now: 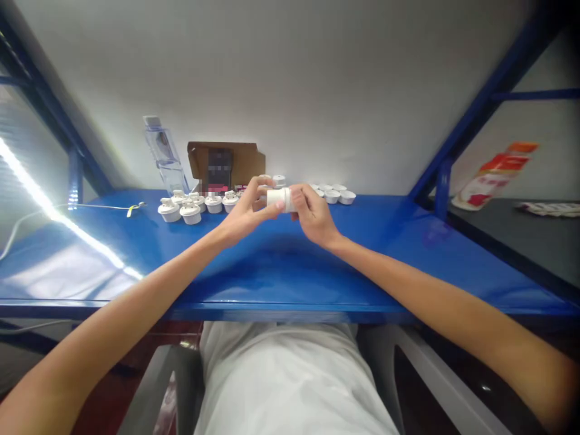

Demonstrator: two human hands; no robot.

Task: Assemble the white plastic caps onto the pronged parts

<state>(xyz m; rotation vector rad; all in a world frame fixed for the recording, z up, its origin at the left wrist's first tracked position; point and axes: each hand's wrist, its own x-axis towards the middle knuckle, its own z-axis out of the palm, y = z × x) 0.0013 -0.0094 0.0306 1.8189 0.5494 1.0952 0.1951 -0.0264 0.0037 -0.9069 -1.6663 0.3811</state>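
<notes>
Above the blue tabletop, a white cylindrical plastic piece [277, 198] lies sideways between my two hands. My right hand [312, 211] is closed around its right end, with the fingertips partly hidden behind it. My left hand [251, 208] has its thumb against the lower left side of the piece and its fingers curved above and behind. Left of my hands stand several white round fittings with small tops [190, 211]. Beyond my right hand sit several white cup-shaped pieces [347, 197].
An open cardboard box [249, 158] with a dark item stands at the back beside a clear bottle [165, 154]. A white cable [99, 207] with a yellow tag crosses the left side. Blue frame posts rise at both sides; a red-and-white bottle [492, 178] stands beyond the right one.
</notes>
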